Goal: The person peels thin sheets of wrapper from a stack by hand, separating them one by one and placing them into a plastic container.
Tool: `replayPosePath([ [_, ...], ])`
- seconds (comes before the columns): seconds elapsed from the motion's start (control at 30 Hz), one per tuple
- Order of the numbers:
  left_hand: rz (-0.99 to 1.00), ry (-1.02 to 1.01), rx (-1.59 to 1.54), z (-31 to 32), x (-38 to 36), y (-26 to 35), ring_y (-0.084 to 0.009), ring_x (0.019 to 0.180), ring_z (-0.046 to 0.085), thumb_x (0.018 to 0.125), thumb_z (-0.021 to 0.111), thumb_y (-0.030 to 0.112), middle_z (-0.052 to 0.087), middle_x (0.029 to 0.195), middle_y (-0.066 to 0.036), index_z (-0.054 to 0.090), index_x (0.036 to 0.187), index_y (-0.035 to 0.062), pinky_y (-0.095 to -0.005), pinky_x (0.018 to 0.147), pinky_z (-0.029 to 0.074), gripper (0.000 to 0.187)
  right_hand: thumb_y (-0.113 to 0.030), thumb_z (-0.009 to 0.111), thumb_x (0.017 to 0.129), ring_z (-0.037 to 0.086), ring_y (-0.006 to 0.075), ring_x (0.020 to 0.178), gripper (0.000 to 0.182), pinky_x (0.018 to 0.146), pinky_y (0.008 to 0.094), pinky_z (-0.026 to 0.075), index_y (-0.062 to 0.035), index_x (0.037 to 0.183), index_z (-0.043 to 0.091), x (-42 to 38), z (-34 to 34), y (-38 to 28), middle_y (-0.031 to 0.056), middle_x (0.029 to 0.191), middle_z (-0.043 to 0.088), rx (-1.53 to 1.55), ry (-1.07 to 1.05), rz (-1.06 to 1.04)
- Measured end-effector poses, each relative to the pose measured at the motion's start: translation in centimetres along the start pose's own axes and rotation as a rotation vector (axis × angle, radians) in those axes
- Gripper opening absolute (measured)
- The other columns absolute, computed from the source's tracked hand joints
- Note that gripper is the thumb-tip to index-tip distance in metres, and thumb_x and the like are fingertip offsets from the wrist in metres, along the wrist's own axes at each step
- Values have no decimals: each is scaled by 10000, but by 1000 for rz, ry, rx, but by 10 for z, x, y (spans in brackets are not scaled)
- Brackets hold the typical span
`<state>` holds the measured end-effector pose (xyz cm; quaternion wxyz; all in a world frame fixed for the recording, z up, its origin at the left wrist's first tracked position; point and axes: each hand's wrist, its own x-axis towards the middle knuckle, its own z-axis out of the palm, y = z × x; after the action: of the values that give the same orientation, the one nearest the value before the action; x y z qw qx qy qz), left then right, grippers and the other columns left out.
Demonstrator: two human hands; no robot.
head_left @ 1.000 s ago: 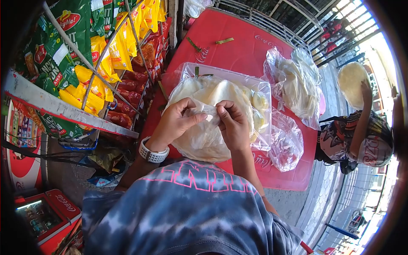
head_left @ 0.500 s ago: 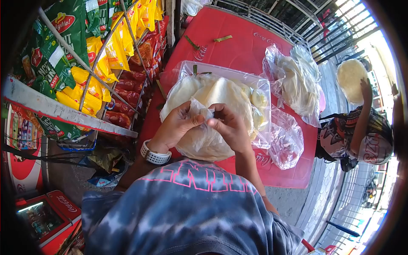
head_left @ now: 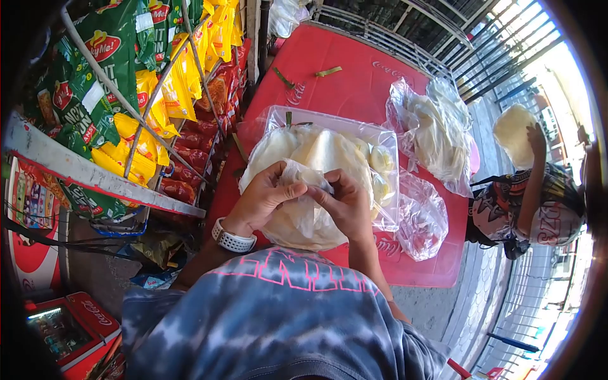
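My left hand (head_left: 266,199), with a white watch (head_left: 234,235) at its wrist, pinches one side of a thin, whitish, crumpled plastic bag (head_left: 301,172). Thumb and fingers of my right hand (head_left: 346,206) close on the bag's other side, near my left thumb. Part of the bag hangs below the fingers. Beneath both hands lies a stack of thin round pale wrappers (head_left: 269,158), draped over a clear plastic tray (head_left: 380,134). Wrapped pale rolls (head_left: 381,159) show at the tray's right side.
On the red table (head_left: 354,54) lie a large bag of pale sheets (head_left: 434,126), a crumpled clear bag (head_left: 423,218) and green leaf strips (head_left: 329,71). Snack packs (head_left: 149,95) hang behind bars at left. Beyond the table, a person (head_left: 529,202) holds a round pale sheet (head_left: 514,134).
My fingers keep their pinch on the bag, and my right fingers have shifted slightly along its edge. The whole view has shifted slightly. The other person's round sheet is tilted differently.
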<state>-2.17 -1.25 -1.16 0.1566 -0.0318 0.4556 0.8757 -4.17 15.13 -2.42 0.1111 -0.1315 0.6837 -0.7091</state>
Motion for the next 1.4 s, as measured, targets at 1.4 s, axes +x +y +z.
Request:
replayPosePath([
  [1.4, 302, -42, 589, -2, -9, 5, -42, 676, 417, 795, 553, 97, 445, 710, 30, 470, 758, 50, -196, 619, 350, 103, -142, 530, 839, 409, 35, 691, 143, 603, 171, 350, -5, 869, 505, 9, 3, 0, -28, 754, 485, 122, 124, -37],
])
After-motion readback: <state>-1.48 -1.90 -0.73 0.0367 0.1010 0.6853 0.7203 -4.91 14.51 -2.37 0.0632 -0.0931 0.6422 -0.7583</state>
